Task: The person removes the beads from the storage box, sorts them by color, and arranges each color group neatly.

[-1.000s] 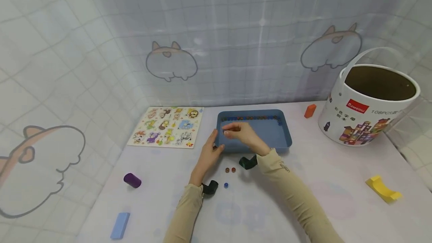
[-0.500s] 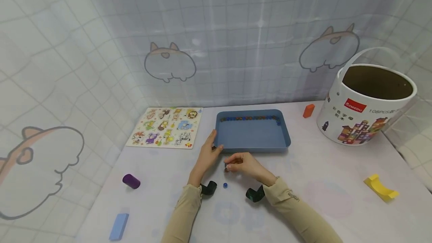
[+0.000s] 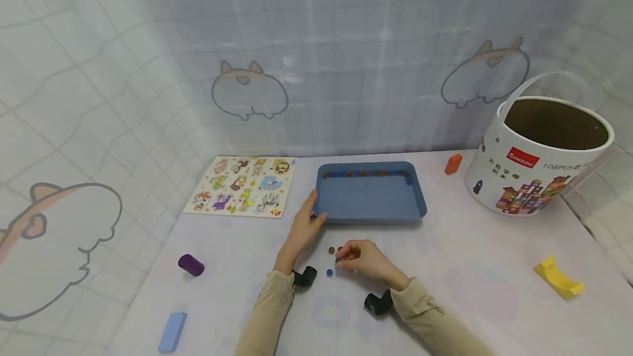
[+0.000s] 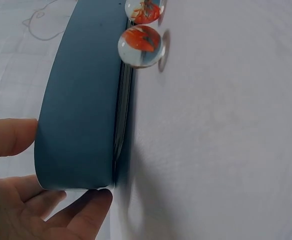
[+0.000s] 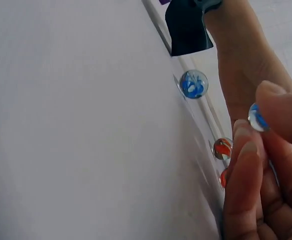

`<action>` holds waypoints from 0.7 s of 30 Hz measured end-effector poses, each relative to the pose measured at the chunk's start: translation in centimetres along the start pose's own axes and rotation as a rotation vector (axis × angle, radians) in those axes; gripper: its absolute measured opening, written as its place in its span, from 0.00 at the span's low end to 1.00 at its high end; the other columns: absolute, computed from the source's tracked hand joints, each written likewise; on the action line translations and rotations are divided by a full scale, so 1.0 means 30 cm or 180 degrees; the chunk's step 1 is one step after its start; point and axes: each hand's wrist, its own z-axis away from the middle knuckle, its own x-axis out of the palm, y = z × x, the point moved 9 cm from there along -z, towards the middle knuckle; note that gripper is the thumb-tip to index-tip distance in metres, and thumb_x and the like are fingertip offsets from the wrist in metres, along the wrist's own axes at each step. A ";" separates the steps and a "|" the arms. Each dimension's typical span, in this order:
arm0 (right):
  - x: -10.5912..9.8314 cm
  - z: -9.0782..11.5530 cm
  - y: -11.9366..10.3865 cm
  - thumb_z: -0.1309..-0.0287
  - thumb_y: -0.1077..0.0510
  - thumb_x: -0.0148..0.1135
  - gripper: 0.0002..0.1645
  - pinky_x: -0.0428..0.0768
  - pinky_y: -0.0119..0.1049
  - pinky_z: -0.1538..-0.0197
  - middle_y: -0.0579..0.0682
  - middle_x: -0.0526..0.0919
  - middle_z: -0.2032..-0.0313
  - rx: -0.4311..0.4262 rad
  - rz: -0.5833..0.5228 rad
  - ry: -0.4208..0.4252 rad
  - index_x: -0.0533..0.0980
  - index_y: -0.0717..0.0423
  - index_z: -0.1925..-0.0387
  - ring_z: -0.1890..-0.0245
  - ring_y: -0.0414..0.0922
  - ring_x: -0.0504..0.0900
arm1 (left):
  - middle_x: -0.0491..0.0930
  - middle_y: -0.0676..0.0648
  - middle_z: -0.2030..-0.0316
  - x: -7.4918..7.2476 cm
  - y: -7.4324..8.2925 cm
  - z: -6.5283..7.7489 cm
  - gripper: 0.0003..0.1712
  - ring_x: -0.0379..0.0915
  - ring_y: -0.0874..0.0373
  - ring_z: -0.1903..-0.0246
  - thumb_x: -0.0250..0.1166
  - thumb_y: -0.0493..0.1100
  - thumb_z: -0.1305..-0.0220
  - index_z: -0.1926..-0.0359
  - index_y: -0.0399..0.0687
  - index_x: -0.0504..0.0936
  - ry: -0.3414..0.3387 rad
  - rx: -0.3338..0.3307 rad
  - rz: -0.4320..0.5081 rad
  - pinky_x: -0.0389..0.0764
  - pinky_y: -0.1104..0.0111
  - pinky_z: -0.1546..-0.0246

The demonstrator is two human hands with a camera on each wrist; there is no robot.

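Observation:
My right hand (image 3: 368, 260) pinches a clear glass marble with a blue swirl (image 5: 257, 118) between thumb and fingers, low over the table. Around it lie another blue marble (image 3: 329, 272) and two orange-swirled marbles, one brownish (image 3: 331, 250) in the head view, the other partly hidden by the hand. My left hand (image 3: 303, 227) holds the front left corner of a shallow blue tray (image 3: 371, 221), thumb on the front wall, fingers along the side. Inside the tray, a row of several marbles (image 3: 363, 174) runs along the back wall, turning at the right corner.
Left of the tray lies an animal puzzle board (image 3: 242, 187). A purple cylinder (image 3: 190, 265) and a light blue block (image 3: 172, 332) are farther left. On the right are an orange block (image 3: 453, 164), a white bucket (image 3: 536, 174) and a yellow arched block (image 3: 559, 277).
My right hand has come from over the tray back toward me, past the two orange-swirled marbles, and is now just right of the loose marbles. The left hand has stayed at the tray corner.

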 end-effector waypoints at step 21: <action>0.040 0.015 -0.050 0.54 0.66 0.73 0.08 0.75 0.25 0.73 0.43 0.79 0.77 -0.0550 0.0898 -0.0152 0.79 0.58 0.72 0.77 0.30 0.73 | 0.46 0.38 0.24 0.003 -0.008 -0.006 0.39 0.49 0.39 0.27 0.58 0.41 0.30 0.26 0.35 0.50 -0.0023 -0.0001 0.0016 0.69 0.49 0.35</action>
